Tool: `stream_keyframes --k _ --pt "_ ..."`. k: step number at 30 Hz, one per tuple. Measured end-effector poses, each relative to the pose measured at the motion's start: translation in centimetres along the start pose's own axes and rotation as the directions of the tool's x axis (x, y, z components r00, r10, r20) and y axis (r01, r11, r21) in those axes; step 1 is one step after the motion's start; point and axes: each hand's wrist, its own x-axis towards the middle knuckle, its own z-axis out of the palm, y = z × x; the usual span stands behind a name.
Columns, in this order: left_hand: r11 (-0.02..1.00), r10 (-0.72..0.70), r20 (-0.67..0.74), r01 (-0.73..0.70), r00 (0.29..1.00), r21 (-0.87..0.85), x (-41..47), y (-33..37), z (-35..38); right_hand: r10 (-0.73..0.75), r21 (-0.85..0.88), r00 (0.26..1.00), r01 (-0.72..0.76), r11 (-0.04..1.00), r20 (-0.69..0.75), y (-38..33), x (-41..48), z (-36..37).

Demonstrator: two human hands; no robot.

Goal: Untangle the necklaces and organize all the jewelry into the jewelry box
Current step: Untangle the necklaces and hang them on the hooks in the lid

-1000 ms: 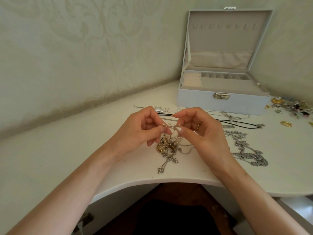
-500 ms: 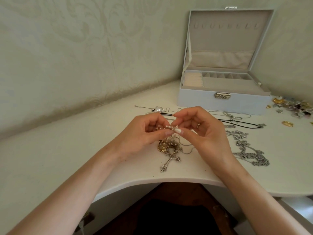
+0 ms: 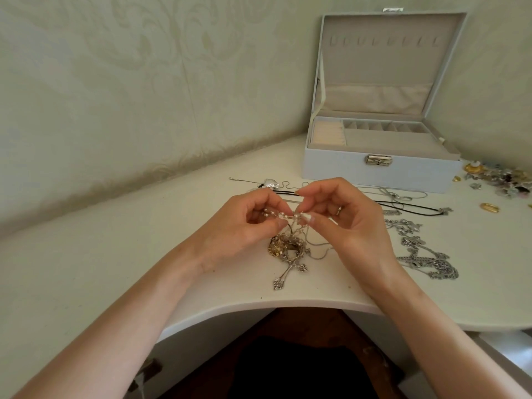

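Note:
A tangle of necklaces (image 3: 288,246), gold and silver with a silver cross pendant (image 3: 289,273), lies on the white table (image 3: 86,269) near its front edge. Just above it my left hand (image 3: 244,226) and my right hand (image 3: 342,223) each pinch a thin pearl-beaded strand (image 3: 277,215) that runs between their fingertips and trails down into the tangle. The white jewelry box (image 3: 380,174) stands open at the back right, its grey compartments showing nothing inside.
A black cord necklace (image 3: 408,205) and thin silver chains lie between the hands and the box. A chunky silver chain necklace (image 3: 426,259) lies to the right. Small earrings and brooches (image 3: 501,182) and a gold ring piece (image 3: 490,207) sit at the far right. Wallpapered walls close the corner.
Both hands have drawn slightly apart, stretching out more of the pearl strand between them. The tangle below has barely shifted.

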Motion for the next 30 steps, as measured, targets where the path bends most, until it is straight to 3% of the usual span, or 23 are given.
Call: stream_keyframes --k 8,30 --pt "0.996 0.044 -0.03 -0.041 0.999 0.073 0.01 0.24 0.19 -0.002 -0.014 1.0 0.002 1.0 -0.005 0.0 0.03 0.04" --pt "0.998 0.063 -0.022 -0.063 0.998 -0.01 -0.24 0.77 -0.03 -0.015 -0.117 0.999 0.019 0.993 0.039 0.45 0.18 0.03"
